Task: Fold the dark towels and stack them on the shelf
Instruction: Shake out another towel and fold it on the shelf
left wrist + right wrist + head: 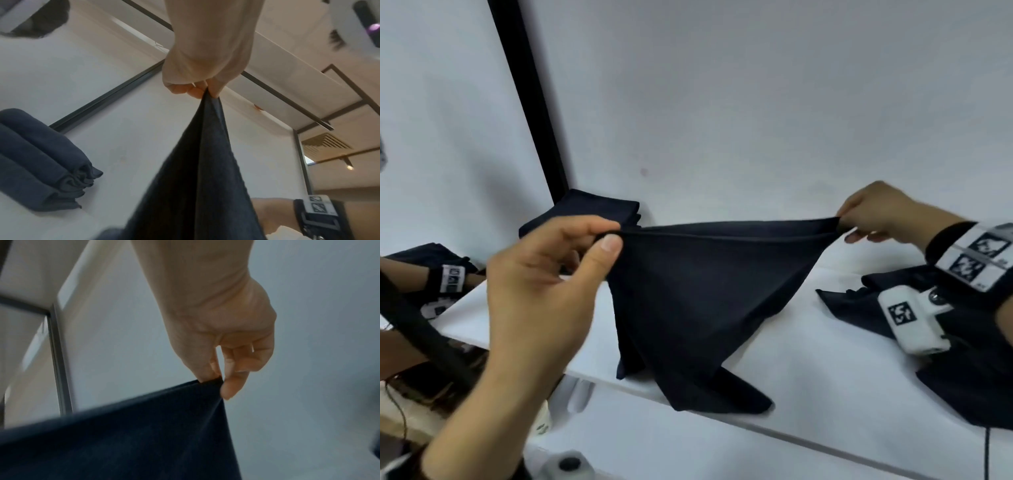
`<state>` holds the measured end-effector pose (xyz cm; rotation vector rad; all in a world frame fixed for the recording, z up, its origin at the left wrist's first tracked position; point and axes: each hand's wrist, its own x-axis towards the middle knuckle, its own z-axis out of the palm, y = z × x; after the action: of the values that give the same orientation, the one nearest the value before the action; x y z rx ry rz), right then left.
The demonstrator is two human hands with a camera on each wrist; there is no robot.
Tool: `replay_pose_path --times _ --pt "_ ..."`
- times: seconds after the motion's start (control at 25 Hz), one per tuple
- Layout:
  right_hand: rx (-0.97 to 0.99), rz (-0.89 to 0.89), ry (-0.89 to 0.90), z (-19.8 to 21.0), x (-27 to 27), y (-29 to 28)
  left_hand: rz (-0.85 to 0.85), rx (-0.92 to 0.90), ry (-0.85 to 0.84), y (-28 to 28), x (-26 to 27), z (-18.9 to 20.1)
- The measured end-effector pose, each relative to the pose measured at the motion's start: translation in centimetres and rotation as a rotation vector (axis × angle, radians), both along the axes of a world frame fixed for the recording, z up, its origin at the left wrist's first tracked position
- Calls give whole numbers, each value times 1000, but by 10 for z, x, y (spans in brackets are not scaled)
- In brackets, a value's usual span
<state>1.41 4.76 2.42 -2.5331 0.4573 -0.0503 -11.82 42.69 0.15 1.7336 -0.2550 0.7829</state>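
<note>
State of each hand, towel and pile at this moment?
left hand: pinches one top corner of the held towel
right hand: pinches the other top corner
held towel: stretched between both hands, lower end on the shelf
folded stack: lying by the wall
unfolded towels: crumpled on the right

The towel (698, 301) was dark matt cloth, finely ribbed in the left wrist view. The stack (41, 162) was the same soft cloth. The shelf (808, 370) looked smooth, matt white. The frame (527, 99) looked matt black.
</note>
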Motion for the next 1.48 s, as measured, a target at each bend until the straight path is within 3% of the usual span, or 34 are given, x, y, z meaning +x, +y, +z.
replay_pose_path --times 0.16,0.24,0.36,0.6,0.8,1.04,1.24,1.48 --pt "357 -154 -440 85 -14 -9 125 347 151 16 44 34" --pt "425 -181 -579 118 -21 -9 62 288 194 17 74 56" --pt "461 -155 -608 139 -29 -11 -118 81 226 17 112 87" --pt "294 -128 -493 145 -51 -34 -223 64 207 16 142 127" --pt "323 -187 -419 149 -55 -45 -293 -3 306 20 154 148" --pt "489 -229 -532 131 -24 -40 -368 -149 416 -6 197 132" --pt "568 -233 -636 119 0 -38 -364 -205 358 -12 225 126" --pt "568 -165 -654 114 -20 -26 -323 -150 297 7 200 115"
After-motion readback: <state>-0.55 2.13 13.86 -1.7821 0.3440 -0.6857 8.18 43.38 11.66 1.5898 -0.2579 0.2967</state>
